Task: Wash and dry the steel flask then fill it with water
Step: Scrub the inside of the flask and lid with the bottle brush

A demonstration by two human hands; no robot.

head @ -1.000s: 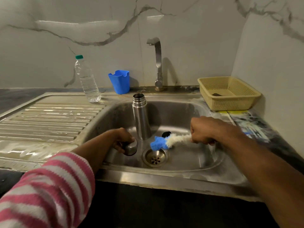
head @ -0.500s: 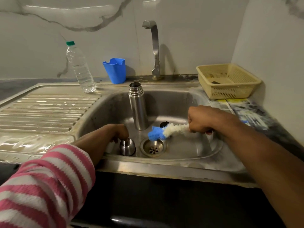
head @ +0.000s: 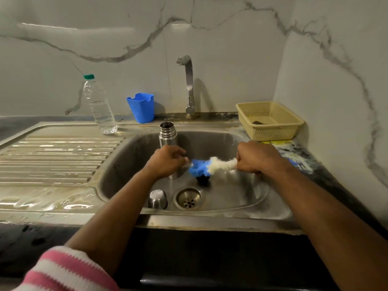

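Note:
The steel flask (head: 167, 134) stands upright and uncapped in the sink basin (head: 241, 196). My left hand (head: 165, 161) is wrapped around its middle. Its steel cap (head: 157, 198) rests upside down on the basin floor, left of the drain (head: 188, 198). My right hand (head: 255, 157) grips the handle of a bottle brush (head: 210, 166), white bristles with a blue tip, pointing left toward the flask. A small black item (head: 202, 179) lies under the brush tip. The tap (head: 189, 85) rises behind the basin, with no water running.
A clear plastic bottle (head: 99, 106) with a green cap and a blue plastic cup (head: 141, 107) stand at the back of the wet drainboard (head: 52, 160). A beige perforated basket (head: 269, 120) sits right of the sink by the wall.
My left hand let go of the cap, left it on the basin floor, and moved up to grasp the flask. My right hand still holds the brush, now slightly nearer the flask.

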